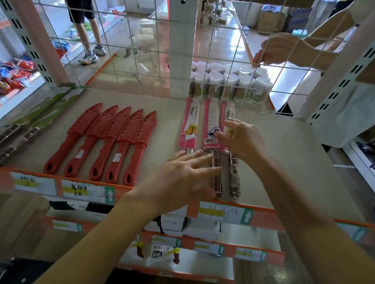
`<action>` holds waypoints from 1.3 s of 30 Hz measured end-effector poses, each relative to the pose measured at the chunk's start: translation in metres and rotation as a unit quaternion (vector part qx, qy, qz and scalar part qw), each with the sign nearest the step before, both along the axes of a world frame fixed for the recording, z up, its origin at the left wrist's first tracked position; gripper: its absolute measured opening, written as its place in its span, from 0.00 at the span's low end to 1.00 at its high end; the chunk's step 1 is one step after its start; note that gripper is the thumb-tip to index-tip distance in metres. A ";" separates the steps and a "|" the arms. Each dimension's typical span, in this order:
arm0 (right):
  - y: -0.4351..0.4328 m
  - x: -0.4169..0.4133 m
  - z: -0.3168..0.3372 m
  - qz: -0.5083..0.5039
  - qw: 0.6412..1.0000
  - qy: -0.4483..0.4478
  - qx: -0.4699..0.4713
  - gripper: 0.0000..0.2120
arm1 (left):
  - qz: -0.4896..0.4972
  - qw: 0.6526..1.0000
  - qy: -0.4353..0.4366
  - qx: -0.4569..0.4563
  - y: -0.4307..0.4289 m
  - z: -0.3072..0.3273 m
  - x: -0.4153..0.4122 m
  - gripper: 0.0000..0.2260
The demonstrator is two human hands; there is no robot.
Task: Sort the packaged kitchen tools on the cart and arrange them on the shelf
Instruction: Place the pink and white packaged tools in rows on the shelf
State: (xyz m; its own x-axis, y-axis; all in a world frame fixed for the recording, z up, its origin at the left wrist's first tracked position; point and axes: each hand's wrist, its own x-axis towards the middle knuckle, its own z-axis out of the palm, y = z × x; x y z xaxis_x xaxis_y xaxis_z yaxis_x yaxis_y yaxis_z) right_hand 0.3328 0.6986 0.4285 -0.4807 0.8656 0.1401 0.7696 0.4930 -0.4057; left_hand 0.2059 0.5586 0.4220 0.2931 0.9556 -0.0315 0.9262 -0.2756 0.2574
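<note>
Three pink-packaged tools with steel handles (pixel 211 125) lie side by side on the beige shelf (pixel 165 127), right of centre. My left hand (pixel 185 174) lies flat and open over the steel handles near the shelf's front edge. My right hand (pixel 241 138) rests with spread fingers on the rightmost pink package. Neither hand grips anything. Left of them, several red sheathed knives (pixel 104 141) lie in a neat row. The cart is out of view.
Green-packaged tools (pixel 19 133) lie at the shelf's far left. Jars of toothpicks (pixel 228 83) stand behind the wire grid (pixel 143 52). Another person's hand (pixel 276 51) reaches over them at upper right. A person stands in the far aisle. Lower shelves hold packaged goods (pixel 188 226).
</note>
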 end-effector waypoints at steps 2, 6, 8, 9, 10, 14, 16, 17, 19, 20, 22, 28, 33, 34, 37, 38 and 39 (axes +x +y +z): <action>-0.001 0.014 0.005 -0.017 1.000 0.000 -0.006 0.19 | 0.014 1.000 0.017 0.002 -0.002 0.004 -0.002 0.26; -0.015 0.028 0.000 -0.013 1.000 -0.003 -0.019 0.18 | 0.031 0.999 0.002 0.013 -0.006 0.005 -0.002 0.32; -0.020 0.028 -0.007 -0.004 1.000 0.004 -0.031 0.18 | 0.013 1.000 -0.003 0.018 -0.007 0.001 0.003 0.33; -0.021 0.028 -0.010 -0.004 0.999 0.001 -0.035 0.17 | -0.001 1.000 -0.009 0.017 -0.007 -0.002 0.007 0.31; -0.022 0.028 -0.013 -0.005 0.999 -0.005 -0.035 0.16 | -0.015 1.000 -0.014 0.019 -0.007 -0.004 0.010 0.29; -0.019 0.029 -0.019 -0.019 0.999 -0.028 -0.031 0.15 | -0.032 0.999 -0.013 0.017 -0.005 -0.011 0.017 0.26; -0.019 0.028 -0.018 -0.021 0.999 -0.024 -0.033 0.15 | -0.021 1.000 -0.017 0.001 -0.006 -0.012 0.016 0.22; -0.020 0.028 -0.017 -0.022 0.999 -0.019 -0.037 0.16 | -0.017 1.000 -0.021 -0.004 -0.006 -0.012 0.016 0.20; -0.022 0.028 -0.014 -0.021 0.999 -0.015 -0.044 0.16 | -0.014 0.999 -0.032 0.004 -0.006 -0.012 0.016 0.18; -0.023 0.028 -0.014 -0.021 0.999 -0.012 -0.047 0.16 | -0.011 0.999 -0.031 0.003 -0.006 -0.012 0.016 0.18; -0.024 0.028 -0.012 -0.021 0.998 -0.009 -0.053 0.16 | -0.011 1.000 -0.026 -0.004 -0.006 -0.012 0.016 0.17; -0.037 0.030 -0.001 -0.029 0.998 0.001 -0.052 0.18 | 0.004 1.000 0.015 -0.021 -0.009 -0.008 0.017 0.21; -0.047 0.033 0.004 -0.026 0.999 -0.005 -0.035 0.19 | 0.031 0.999 0.027 -0.003 -0.011 -0.002 0.017 0.22; -0.049 0.033 0.004 -0.023 0.999 -0.008 -0.033 0.19 | 0.040 0.999 0.030 0.003 -0.011 -0.001 0.016 0.22; -0.056 0.032 0.005 -0.011 0.999 -0.023 -0.024 0.19 | 0.092 0.995 0.040 0.010 -0.015 0.004 0.009 0.23; -0.058 0.030 0.005 -0.009 0.999 -0.024 -0.022 0.19 | 0.111 0.993 0.047 0.010 -0.018 0.005 0.004 0.24; -0.061 0.026 0.005 -0.006 0.999 -0.022 -0.023 0.18 | 0.130 0.990 0.050 0.007 -0.022 0.006 0.000 0.24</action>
State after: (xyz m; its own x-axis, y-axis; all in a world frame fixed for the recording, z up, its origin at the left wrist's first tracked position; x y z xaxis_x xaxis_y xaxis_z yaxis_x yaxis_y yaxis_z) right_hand 0.3590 0.6376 0.4338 -0.4752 0.8764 0.0787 0.7926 0.4651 -0.3942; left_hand 0.2059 0.5369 0.4281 0.0325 0.9989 -0.0344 0.9868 -0.0266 0.1595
